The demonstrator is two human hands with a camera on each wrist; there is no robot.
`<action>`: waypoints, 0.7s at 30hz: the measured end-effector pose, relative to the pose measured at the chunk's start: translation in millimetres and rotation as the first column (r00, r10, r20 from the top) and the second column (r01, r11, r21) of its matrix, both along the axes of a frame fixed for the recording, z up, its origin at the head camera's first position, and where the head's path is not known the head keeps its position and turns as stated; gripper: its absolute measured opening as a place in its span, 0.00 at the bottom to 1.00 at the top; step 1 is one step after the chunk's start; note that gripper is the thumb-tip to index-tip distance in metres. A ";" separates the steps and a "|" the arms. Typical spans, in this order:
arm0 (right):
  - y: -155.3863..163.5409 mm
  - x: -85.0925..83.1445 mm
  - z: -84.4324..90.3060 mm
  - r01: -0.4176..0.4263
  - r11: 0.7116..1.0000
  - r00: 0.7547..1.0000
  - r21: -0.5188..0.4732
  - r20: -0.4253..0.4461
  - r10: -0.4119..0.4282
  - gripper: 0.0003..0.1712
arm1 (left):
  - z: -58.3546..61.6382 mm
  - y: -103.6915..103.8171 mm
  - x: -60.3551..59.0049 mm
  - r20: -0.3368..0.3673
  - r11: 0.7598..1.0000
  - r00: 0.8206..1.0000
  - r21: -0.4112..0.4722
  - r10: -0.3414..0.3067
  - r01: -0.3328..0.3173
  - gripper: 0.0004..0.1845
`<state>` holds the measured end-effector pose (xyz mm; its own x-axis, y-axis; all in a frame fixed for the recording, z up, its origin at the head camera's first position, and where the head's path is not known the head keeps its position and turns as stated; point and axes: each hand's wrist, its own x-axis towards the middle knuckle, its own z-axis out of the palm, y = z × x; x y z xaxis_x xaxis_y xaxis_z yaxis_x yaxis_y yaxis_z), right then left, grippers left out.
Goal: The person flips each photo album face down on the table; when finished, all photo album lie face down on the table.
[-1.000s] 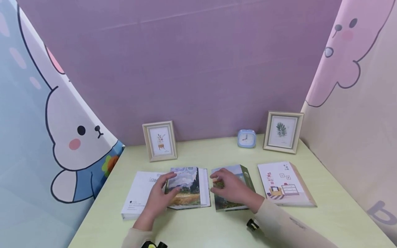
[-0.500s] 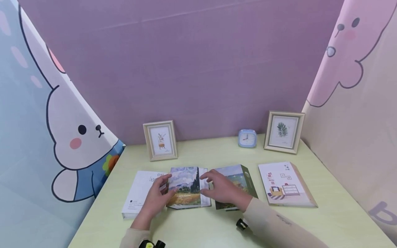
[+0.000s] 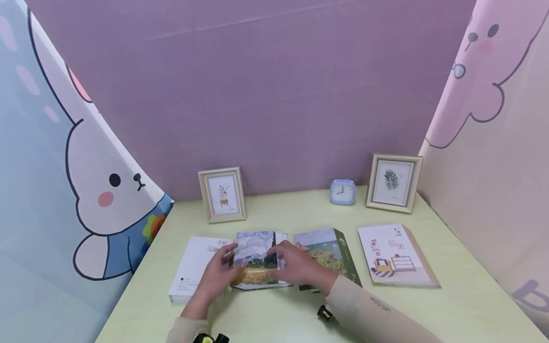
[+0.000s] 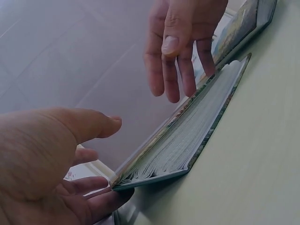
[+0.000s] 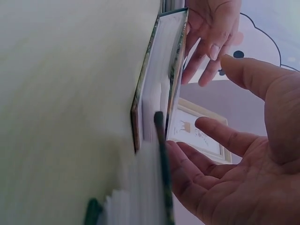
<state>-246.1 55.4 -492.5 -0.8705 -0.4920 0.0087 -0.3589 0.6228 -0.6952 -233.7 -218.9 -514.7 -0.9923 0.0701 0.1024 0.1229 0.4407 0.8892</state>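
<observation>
A book with a painted wheat-field cover (image 3: 253, 262) lies between my hands in the head view. In the left wrist view its page edges (image 4: 173, 145) show, with the cover slightly raised. My left hand (image 3: 216, 274) is at the book's left side; its lower fingers (image 4: 105, 201) touch the spine corner, and the thumb stays apart above the cover. My right hand (image 3: 300, 264) hovers over the book's right edge, fingers loosely bent, nothing between them. Beneath the right wrist lies a second book with a seaside painting and green spine (image 3: 328, 247), partly hidden.
A white book (image 3: 190, 267) lies at the left, and one with a furniture drawing (image 3: 394, 259) at the right. Along the back of the table (image 3: 283, 209) stand a plant picture frame (image 3: 222, 195), a blue clock (image 3: 342, 192) and a leaf picture frame (image 3: 393, 183).
My right hand has moved left, from above the seaside book to over the right part of the wheat-field book. The left hand has hardly moved.
</observation>
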 end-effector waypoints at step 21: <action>-2.3 -1.3 -7.5 -0.042 0.996 0.997 0.075 -0.058 0.046 0.31 | -6.2 1.3 -1.4 -0.005 1.000 1.000 -0.021 -0.009 0.009 0.29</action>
<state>-247.4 53.1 -500.0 -0.8470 -0.5312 0.0225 -0.4267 0.6539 -0.6247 -235.1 -217.6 -521.0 -0.9910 0.0813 0.1059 0.1316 0.4581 0.8791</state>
